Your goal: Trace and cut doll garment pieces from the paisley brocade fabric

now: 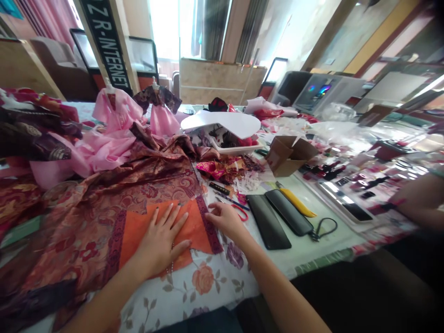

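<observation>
My left hand (161, 243) lies flat with its fingers spread on an orange sheet (135, 233). Under and beside the sheet is a patterned reddish-brown cloth (86, 219). A dark purple patterned strip (208, 226) runs along the sheet's right side. My right hand (225, 219) rests at that strip, its fingers bent together at the strip's edge; whether they pinch anything is too small to tell. Just right of this hand are red-handled scissors (242, 212), partly hidden, and a dark pen (232, 200).
A black phone (268, 222), a black case (288, 212) and a yellow cutter (297, 202) lie to the right. Beyond are a cardboard box (289, 155), a white tray (239, 149) and pink doll dresses (116, 108). Another person's arm (419, 199) is at the far right.
</observation>
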`<state>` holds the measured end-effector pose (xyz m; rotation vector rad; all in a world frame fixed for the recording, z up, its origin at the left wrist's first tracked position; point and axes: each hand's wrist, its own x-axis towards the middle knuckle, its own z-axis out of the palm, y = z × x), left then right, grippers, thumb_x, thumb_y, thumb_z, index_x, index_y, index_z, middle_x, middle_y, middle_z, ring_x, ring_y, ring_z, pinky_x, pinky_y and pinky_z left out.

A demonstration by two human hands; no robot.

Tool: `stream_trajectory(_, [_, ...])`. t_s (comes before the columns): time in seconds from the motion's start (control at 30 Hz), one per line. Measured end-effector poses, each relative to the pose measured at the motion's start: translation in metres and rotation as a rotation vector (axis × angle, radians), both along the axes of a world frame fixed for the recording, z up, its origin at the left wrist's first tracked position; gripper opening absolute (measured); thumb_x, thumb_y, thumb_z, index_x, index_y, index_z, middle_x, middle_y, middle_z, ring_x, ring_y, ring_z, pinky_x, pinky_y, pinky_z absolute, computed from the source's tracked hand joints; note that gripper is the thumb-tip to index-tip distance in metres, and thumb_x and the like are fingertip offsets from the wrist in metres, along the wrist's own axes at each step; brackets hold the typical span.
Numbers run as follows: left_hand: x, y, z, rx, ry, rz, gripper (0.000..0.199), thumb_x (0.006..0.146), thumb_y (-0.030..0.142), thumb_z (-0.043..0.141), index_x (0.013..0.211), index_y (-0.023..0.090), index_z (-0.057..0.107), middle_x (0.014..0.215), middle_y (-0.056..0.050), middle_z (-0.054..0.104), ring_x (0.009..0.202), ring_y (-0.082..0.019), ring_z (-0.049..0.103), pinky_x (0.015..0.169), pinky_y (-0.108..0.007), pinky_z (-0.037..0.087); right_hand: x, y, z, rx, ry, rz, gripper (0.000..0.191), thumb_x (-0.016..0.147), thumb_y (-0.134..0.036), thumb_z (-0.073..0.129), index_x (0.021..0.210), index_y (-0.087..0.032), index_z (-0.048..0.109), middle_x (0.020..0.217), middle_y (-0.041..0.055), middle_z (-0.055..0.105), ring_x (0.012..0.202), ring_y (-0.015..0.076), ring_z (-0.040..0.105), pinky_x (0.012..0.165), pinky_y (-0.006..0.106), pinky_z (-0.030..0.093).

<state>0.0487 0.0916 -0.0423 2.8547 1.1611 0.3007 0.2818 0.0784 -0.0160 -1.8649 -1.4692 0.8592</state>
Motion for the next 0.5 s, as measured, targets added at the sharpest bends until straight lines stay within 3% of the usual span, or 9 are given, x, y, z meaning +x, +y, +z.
stream_trajectory(0.33, [-0.001,-0.001,-0.002,0.003,-0.023,-0.011,0.067,0.091,0.06,0.036,0.148,0.027,0.024,0.155,-0.013,0.02,0.143,-0.03,0.014,0.112,-0.056,0.009,-0.004,0.02,-0.002,-0.032,-0.022,-0.019,0.018,0.067,-0.029,0.067,0.075,-0.013,0.065,0.058,-0.0008,0.06,0.057,0.0149,0.056,0.05,0.023,0.033])
stream_trajectory(0.5, [-0.003,-0.004,0.018,-0.08,-0.053,0.001,0.069,0.092,0.059,0.036,0.149,0.025,0.019,0.156,-0.013,0.015,0.144,-0.029,0.008,0.113,-0.055,0.016,-0.006,0.028,-0.003,-0.021,0.071,-0.035,0.034,0.07,-0.03,0.059,0.098,-0.01,0.059,0.054,-0.0038,0.056,0.049,0.0131,0.051,0.047,0.022,0.033])
